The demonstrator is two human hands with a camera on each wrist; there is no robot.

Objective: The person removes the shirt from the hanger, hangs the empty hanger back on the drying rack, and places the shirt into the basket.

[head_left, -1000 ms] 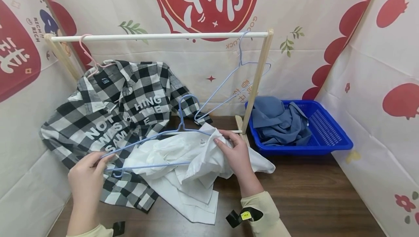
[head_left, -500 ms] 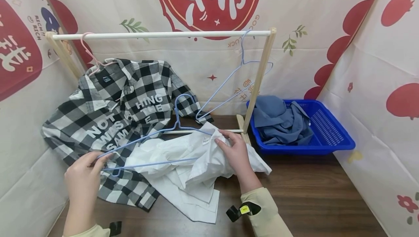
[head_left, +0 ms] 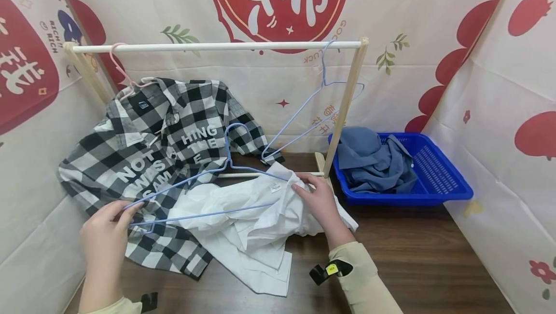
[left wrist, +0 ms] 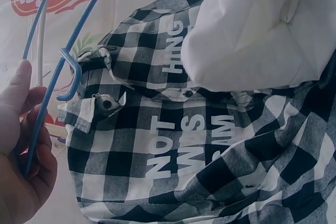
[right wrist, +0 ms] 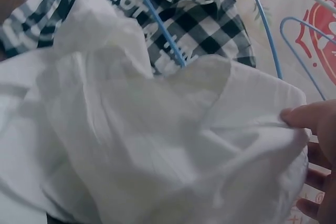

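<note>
My left hand grips the left end of a blue clothes hanger, its fingers curled round the wire in the left wrist view. The hanger's hook points up, and its right end goes inside a white shirt. At the shirt's collar, near a small label, my right hand pinches the cloth between thumb and fingers. In the right wrist view the white cloth covers the hanger's far end. The shirt's lower part lies bunched on the table. Behind it a black-and-white checked shirt hangs on a pink hanger.
A rack with a white rail and wooden posts stands at the back. A second blue hanger hangs bare at its right end. Right of the rack, a blue basket holds blue-grey clothing. Printed cloth walls surround the dark wooden table.
The blue hanger and my left hand have shifted slightly left, with the hook tilting left. My right hand has moved a little right with the pinched collar.
</note>
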